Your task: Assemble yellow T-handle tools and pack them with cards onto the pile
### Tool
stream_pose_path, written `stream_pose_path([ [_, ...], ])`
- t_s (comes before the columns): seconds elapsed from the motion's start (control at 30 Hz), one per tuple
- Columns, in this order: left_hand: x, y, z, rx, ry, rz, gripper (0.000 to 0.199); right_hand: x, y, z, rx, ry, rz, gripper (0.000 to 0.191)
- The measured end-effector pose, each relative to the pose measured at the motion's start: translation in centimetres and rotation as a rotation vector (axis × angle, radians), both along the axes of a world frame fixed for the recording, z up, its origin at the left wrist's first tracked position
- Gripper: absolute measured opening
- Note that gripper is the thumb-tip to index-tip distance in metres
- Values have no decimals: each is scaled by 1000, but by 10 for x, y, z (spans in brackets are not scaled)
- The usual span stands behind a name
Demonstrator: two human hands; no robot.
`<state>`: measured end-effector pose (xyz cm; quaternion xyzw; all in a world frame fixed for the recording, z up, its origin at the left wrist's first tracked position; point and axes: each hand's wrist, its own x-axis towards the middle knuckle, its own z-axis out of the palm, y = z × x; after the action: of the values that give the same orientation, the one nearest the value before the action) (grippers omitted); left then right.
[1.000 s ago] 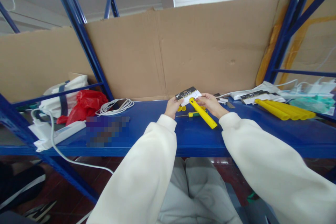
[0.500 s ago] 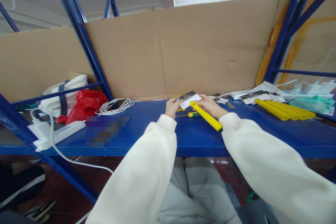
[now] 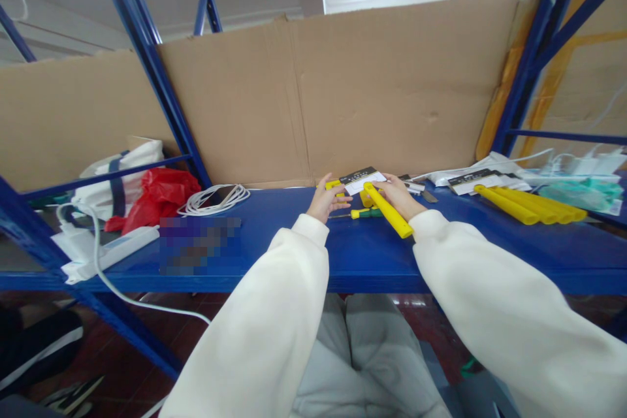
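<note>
My right hand (image 3: 396, 194) is closed round a long yellow plastic handle (image 3: 389, 212), which slants down toward me. Its fingers also reach the edge of a black-and-white printed card (image 3: 362, 179) above the handle; how the two connect is hidden. My left hand (image 3: 327, 199) is just left of the card, fingers apart and holding nothing. A yellow piece (image 3: 333, 183) shows behind its fingers. Below, on the blue shelf, lies a screwdriver (image 3: 365, 213) with a green-and-yellow grip. Another yellow part (image 3: 365, 198) is partly hidden behind the handle.
Several yellow handles (image 3: 531, 204) and printed cards (image 3: 482, 181) lie at the right. Metal plates (image 3: 426, 193) rest beyond my right hand. A coiled white cable (image 3: 215, 199), red bag (image 3: 169, 192) and power strip (image 3: 117, 248) are left. Cardboard (image 3: 392, 91) backs the blue shelf (image 3: 274, 268).
My left hand has let go of the card and spread its fingers. The card and yellow handle have shifted slightly, the card to the right, in my right hand.
</note>
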<state>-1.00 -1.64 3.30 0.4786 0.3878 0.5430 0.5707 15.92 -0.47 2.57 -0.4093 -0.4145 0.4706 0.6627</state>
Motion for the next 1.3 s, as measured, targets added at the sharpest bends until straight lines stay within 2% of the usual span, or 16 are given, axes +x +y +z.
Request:
stream_pose_path([
  [0.13, 0, -6, 3, -7, 149, -146, 26, 0, -1, 1, -45, 9, -74, 24],
  [0.23, -1, -8, 3, -8, 213, -213, 15, 0, -3, 1, -97, -10, -101, 27],
  [0.57, 0, -9, 4, -5, 176, -166, 15, 5, 2, -2, -82, -122, -72, 19],
  [0.77, 1, -8, 2, 10, 170, -138, 24, 4, 4, -5, -100, -24, -49, 33],
  [0.9, 2, -9, 3, -9, 176, -103, 37, 3, 1, -6, -99, 15, 13, 26],
  [1.07, 2, -9, 4, -2, 164, -89, 39, 5, 0, -7, -113, 21, 75, 18],
  [1.2, 2, -9, 4, 4, 175, -74, 36, 6, 1, -8, -87, -19, 70, 22],
  [1.3, 2, -8, 3, 7, 184, -61, 35, 4, 0, -9, -73, -84, 16, 26],
])
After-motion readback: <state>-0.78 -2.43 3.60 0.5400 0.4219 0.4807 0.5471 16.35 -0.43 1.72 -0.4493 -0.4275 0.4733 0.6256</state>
